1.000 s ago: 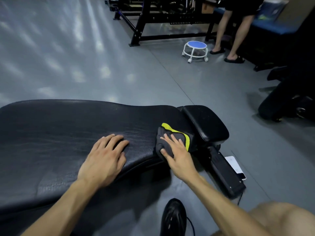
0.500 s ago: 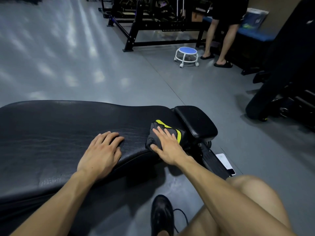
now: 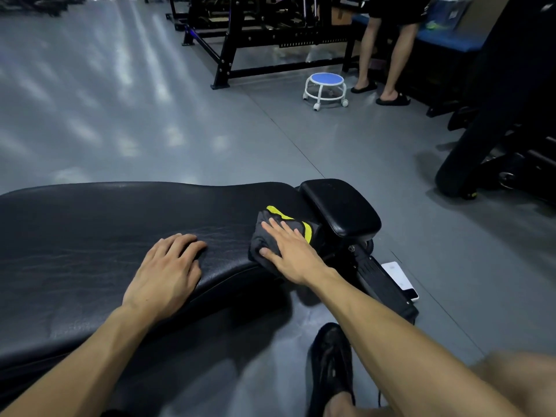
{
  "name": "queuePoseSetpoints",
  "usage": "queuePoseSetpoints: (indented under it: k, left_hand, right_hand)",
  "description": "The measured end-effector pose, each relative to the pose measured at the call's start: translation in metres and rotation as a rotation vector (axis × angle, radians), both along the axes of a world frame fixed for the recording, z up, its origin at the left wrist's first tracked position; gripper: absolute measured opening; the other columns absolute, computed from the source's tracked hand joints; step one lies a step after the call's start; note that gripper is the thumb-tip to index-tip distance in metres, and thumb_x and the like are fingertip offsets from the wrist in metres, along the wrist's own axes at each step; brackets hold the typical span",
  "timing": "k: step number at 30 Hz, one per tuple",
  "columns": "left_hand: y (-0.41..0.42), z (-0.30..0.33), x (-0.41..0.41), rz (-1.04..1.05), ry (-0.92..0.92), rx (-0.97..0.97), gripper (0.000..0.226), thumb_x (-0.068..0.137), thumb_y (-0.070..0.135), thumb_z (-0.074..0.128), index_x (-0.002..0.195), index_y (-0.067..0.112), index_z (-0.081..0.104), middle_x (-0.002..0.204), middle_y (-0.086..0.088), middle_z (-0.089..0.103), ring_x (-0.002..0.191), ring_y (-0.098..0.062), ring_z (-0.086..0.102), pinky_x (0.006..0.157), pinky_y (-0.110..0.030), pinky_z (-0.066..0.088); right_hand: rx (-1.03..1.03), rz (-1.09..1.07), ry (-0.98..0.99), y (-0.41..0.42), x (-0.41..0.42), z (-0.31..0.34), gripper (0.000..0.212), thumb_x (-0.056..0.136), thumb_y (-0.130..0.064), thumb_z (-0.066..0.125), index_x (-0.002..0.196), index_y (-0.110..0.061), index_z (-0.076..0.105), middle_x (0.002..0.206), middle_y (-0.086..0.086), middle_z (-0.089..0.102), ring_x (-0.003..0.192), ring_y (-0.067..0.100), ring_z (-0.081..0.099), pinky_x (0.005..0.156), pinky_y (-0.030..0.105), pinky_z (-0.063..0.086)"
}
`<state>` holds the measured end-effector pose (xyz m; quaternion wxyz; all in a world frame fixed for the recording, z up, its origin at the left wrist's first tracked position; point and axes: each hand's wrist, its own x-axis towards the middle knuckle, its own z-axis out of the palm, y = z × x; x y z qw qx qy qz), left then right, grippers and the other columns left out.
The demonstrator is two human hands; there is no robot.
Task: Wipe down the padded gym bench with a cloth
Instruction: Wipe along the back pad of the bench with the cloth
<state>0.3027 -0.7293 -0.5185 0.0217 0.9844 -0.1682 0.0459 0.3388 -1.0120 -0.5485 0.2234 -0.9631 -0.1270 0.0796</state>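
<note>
1. Overall dim, cool-toned exposure.
2. Soft streaked glare on the grey floor [image 3: 99, 94], upper left of frame.
3. Wide-angle bending towards the edges.
4. Motion blur on the knee [image 3: 517, 374], lower right corner.
5. Dark equipment at upper right loses detail in shadow.

A dark cloth [image 3: 281, 236] with a yellow stripe is pressed flat onto the black padded gym bench [image 3: 105, 224] by the right hand [image 3: 293, 251].

The left hand [image 3: 167, 275] is rested open on the padding nearby. A smaller black pad [image 3: 341, 206] is seen just beyond the cloth; a blue-topped wheeled stool [image 3: 326, 88], a bystander's legs [image 3: 383, 55] and a black shoe [image 3: 331, 362] are visible on the grey floor [image 3: 150, 115].
</note>
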Motion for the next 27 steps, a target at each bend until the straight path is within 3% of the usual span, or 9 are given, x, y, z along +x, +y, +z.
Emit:
queuePoseSetpoints:
  k: [7,10,12,16,18,20,22,24,27]
  left_hand:
    - [-0.001,-0.004,0.002,0.001,0.011,0.045,0.052,0.098,0.036,0.031,0.14,0.017,0.055,0.144,-0.003,0.052,0.139,-0.03,0.044,0.115,-0.05,0.037]
    - [-0.003,-0.002,0.005,0.015,0.041,0.08,0.052,0.096,0.037,0.031,0.138,0.019,0.057,0.144,-0.002,0.053,0.134,-0.029,0.047,0.112,-0.049,0.04]
    - [-0.004,0.002,0.009,0.017,0.092,0.108,0.052,0.094,0.038,0.032,0.135,0.021,0.059,0.142,-0.002,0.055,0.128,-0.03,0.051,0.108,-0.048,0.044]
    - [-0.017,0.03,0.027,0.008,0.261,0.207,0.046,0.092,0.039,0.036,0.133,0.029,0.053,0.142,0.006,0.048,0.126,-0.026,0.048,0.1,-0.042,0.047]
    - [-0.027,0.053,0.042,-0.02,0.397,0.303,0.041,0.098,0.036,0.043,0.138,0.033,0.049,0.143,0.009,0.043,0.127,-0.021,0.048,0.102,-0.036,0.045]
    - [-0.037,0.074,0.054,-0.082,0.507,0.351,0.037,0.1,0.034,0.048,0.137,0.033,0.053,0.137,0.007,0.049,0.126,-0.018,0.053,0.104,-0.028,0.041]
    - [-0.044,0.09,0.059,-0.139,0.521,0.36,0.036,0.098,0.039,0.047,0.132,0.032,0.057,0.124,0.006,0.053,0.122,-0.017,0.057,0.103,-0.023,0.039]
    - [-0.046,0.098,0.06,-0.172,0.472,0.328,0.057,0.086,0.058,0.033,0.129,0.032,0.059,0.124,0.006,0.055,0.12,-0.016,0.058,0.103,-0.026,0.041]
    - [-0.049,0.088,0.06,-0.194,0.398,0.21,0.08,0.074,0.065,0.021,0.136,0.029,0.058,0.133,0.007,0.055,0.123,-0.017,0.058,0.104,-0.028,0.043]
  right_hand:
    - [0.195,-0.34,0.022,-0.011,0.04,0.005,0.057,0.107,-0.044,0.04,0.158,-0.02,0.03,0.167,0.0,0.022,0.156,0.021,0.012,0.126,0.038,0.005]
    - [0.317,-0.248,-0.009,0.007,0.01,0.004,0.057,0.106,-0.042,0.043,0.156,-0.016,0.035,0.164,0.006,0.03,0.154,0.024,0.017,0.124,0.033,0.009]
    - [0.425,-0.197,0.039,0.011,-0.011,0.004,0.054,0.105,-0.043,0.046,0.154,-0.02,0.041,0.161,0.005,0.038,0.151,0.027,0.025,0.12,0.034,0.02]
    - [0.733,-0.259,0.193,-0.016,-0.009,0.025,0.038,0.102,-0.045,0.051,0.126,-0.02,0.067,0.122,0.002,0.071,0.119,0.022,0.062,0.106,0.041,0.047]
    - [0.876,-0.312,0.284,-0.042,-0.006,0.051,0.038,0.099,-0.05,0.053,0.111,-0.019,0.072,0.109,0.001,0.075,0.109,0.02,0.068,0.102,0.045,0.051]
    - [0.994,-0.396,0.294,-0.072,-0.003,0.081,0.035,0.1,-0.051,0.053,0.099,-0.021,0.072,0.1,-0.003,0.076,0.104,0.02,0.07,0.095,0.04,0.056]
    - [1.158,-0.475,0.259,-0.101,0.001,0.111,0.032,0.102,-0.047,0.052,0.102,-0.02,0.069,0.097,-0.005,0.075,0.098,0.018,0.071,0.084,0.033,0.058]
    - [1.254,-0.553,0.2,-0.128,0.007,0.137,0.033,0.101,-0.047,0.053,0.102,-0.017,0.067,0.094,-0.002,0.075,0.09,0.017,0.072,0.078,0.033,0.061]
    - [1.17,-0.637,0.087,-0.166,0.017,0.156,0.034,0.099,-0.051,0.055,0.1,-0.019,0.066,0.099,0.0,0.074,0.092,0.016,0.071,0.086,0.037,0.059]
